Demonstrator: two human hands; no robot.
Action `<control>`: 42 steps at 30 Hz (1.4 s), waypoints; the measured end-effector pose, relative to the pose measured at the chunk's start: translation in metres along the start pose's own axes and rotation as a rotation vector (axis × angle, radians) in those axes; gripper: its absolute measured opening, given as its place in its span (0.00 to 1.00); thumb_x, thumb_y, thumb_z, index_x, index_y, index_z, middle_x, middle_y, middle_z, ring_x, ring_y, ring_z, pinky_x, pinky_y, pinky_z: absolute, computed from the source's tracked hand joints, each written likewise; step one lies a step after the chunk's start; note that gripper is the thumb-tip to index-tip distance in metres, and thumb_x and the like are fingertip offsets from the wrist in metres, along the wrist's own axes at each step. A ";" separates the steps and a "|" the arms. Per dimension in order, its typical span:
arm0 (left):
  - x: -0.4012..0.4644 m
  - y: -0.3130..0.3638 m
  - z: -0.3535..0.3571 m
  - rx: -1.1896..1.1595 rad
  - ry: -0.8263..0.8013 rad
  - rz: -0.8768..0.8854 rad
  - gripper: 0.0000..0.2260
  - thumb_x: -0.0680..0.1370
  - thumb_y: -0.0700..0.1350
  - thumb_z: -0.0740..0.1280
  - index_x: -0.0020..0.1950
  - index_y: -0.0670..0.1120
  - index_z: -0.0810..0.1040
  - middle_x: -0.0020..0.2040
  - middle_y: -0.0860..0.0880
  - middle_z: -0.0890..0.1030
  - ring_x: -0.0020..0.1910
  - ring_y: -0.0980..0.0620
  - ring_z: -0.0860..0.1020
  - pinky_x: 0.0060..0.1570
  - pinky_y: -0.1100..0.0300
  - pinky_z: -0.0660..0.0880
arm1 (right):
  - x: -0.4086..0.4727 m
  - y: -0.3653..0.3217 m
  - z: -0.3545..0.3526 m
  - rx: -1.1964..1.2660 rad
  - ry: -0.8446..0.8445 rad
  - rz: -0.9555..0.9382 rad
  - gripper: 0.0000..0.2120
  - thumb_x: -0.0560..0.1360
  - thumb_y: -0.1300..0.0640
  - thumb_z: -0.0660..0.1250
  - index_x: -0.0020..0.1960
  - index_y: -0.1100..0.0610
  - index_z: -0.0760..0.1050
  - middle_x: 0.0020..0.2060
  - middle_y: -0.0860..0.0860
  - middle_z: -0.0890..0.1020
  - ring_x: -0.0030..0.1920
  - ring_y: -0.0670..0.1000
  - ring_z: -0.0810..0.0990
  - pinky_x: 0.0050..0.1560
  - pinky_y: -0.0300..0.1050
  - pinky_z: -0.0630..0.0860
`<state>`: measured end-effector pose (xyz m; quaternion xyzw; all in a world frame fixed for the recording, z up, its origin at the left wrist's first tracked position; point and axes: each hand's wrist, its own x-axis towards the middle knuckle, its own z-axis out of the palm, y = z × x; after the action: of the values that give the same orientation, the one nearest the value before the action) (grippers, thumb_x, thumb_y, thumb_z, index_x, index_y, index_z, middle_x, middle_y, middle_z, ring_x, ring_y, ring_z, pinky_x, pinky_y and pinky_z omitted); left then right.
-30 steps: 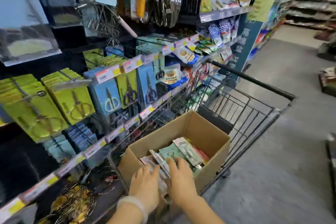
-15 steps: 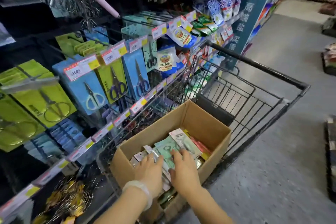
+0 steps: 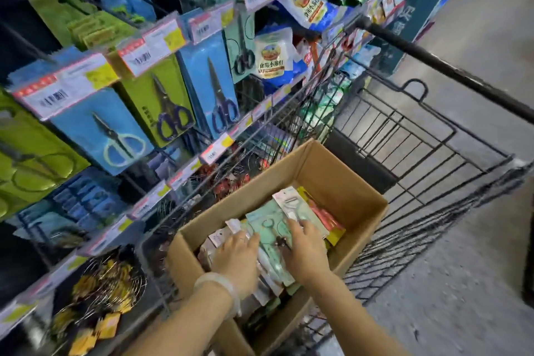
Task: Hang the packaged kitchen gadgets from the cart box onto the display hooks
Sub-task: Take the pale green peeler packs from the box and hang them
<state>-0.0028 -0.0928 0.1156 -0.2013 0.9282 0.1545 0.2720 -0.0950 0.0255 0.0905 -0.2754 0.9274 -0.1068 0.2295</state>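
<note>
Reaching into the cardboard box (image 3: 341, 179) in the cart (image 3: 433, 153), both hands lie on the stacked packages. The mint-green package (image 3: 267, 221) lies between them, long axis running away from the person; the right hand (image 3: 306, 251) rests fingers-down on it, the left hand (image 3: 238, 257) beside. Whether either grips is hidden; lower packages are buried. The display hooks (image 3: 138, 0) stand up-left of the box.

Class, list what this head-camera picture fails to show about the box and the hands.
- Box contents beneath the top packets: covered by them and both hands.
- Left hand fingers: tips buried among packets.
- Price tags: print blurred.
- Box's near corner: cut off by the bottom edge.
</note>
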 end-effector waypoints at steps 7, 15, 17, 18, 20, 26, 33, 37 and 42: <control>0.048 0.018 0.012 -0.153 -0.095 -0.164 0.29 0.79 0.49 0.61 0.77 0.50 0.53 0.75 0.46 0.57 0.73 0.42 0.58 0.67 0.49 0.63 | 0.067 0.045 0.003 -0.096 -0.228 -0.064 0.26 0.76 0.50 0.62 0.71 0.57 0.60 0.65 0.57 0.67 0.66 0.59 0.65 0.62 0.52 0.66; 0.091 0.043 0.048 -0.301 -0.212 -0.335 0.30 0.80 0.49 0.60 0.78 0.48 0.49 0.77 0.45 0.53 0.75 0.42 0.56 0.72 0.49 0.58 | 0.141 0.105 0.023 -0.089 -0.425 -0.031 0.24 0.79 0.52 0.59 0.72 0.59 0.59 0.66 0.60 0.67 0.65 0.60 0.68 0.63 0.50 0.66; 0.092 0.044 0.058 -0.340 -0.234 -0.371 0.30 0.80 0.49 0.60 0.78 0.48 0.49 0.77 0.44 0.55 0.75 0.43 0.56 0.72 0.51 0.58 | 0.155 0.118 0.036 -0.040 -0.485 0.030 0.24 0.79 0.52 0.59 0.72 0.60 0.58 0.68 0.60 0.66 0.66 0.60 0.68 0.64 0.49 0.66; 0.092 0.044 0.062 -0.349 -0.237 -0.381 0.30 0.80 0.49 0.60 0.78 0.48 0.50 0.77 0.44 0.56 0.75 0.43 0.56 0.72 0.53 0.57 | 0.160 0.122 0.042 0.018 -0.498 0.100 0.28 0.78 0.51 0.62 0.73 0.59 0.57 0.68 0.59 0.66 0.66 0.60 0.68 0.64 0.49 0.67; 0.093 0.040 0.071 -0.352 -0.228 -0.392 0.29 0.80 0.51 0.59 0.78 0.47 0.52 0.77 0.44 0.57 0.75 0.45 0.56 0.72 0.55 0.54 | 0.173 0.131 0.060 0.145 -0.506 0.236 0.38 0.73 0.49 0.68 0.75 0.57 0.51 0.69 0.58 0.66 0.66 0.59 0.69 0.65 0.50 0.69; 0.100 0.030 0.083 -0.429 -0.228 -0.436 0.29 0.80 0.51 0.61 0.77 0.47 0.53 0.76 0.46 0.58 0.75 0.47 0.56 0.73 0.59 0.52 | 0.195 0.149 0.103 0.223 -0.502 0.392 0.49 0.65 0.43 0.74 0.74 0.49 0.46 0.70 0.57 0.65 0.68 0.59 0.66 0.67 0.57 0.67; 0.102 0.047 0.077 -0.584 -0.195 -0.472 0.28 0.80 0.49 0.61 0.77 0.46 0.54 0.75 0.45 0.59 0.74 0.47 0.58 0.73 0.55 0.56 | 0.194 0.134 0.073 0.174 -0.454 0.440 0.40 0.67 0.48 0.76 0.70 0.62 0.60 0.67 0.61 0.63 0.64 0.59 0.68 0.63 0.49 0.69; 0.104 0.062 0.065 -0.868 -0.124 -0.558 0.27 0.79 0.48 0.64 0.75 0.42 0.59 0.72 0.46 0.66 0.69 0.50 0.66 0.64 0.65 0.66 | 0.152 0.112 0.057 0.207 -0.587 0.280 0.41 0.63 0.44 0.77 0.67 0.61 0.63 0.63 0.57 0.67 0.62 0.56 0.68 0.55 0.42 0.69; 0.109 0.069 0.064 -1.400 0.082 -0.875 0.16 0.75 0.42 0.70 0.62 0.41 0.74 0.53 0.47 0.81 0.43 0.51 0.79 0.42 0.60 0.77 | 0.093 0.079 0.060 0.354 -0.592 0.033 0.32 0.66 0.48 0.74 0.65 0.53 0.67 0.59 0.51 0.70 0.53 0.45 0.65 0.49 0.32 0.66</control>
<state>-0.0902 -0.0388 0.0142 -0.6729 0.4640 0.5699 0.0851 -0.1717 0.0347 -0.0217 -0.2354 0.7921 -0.1777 0.5344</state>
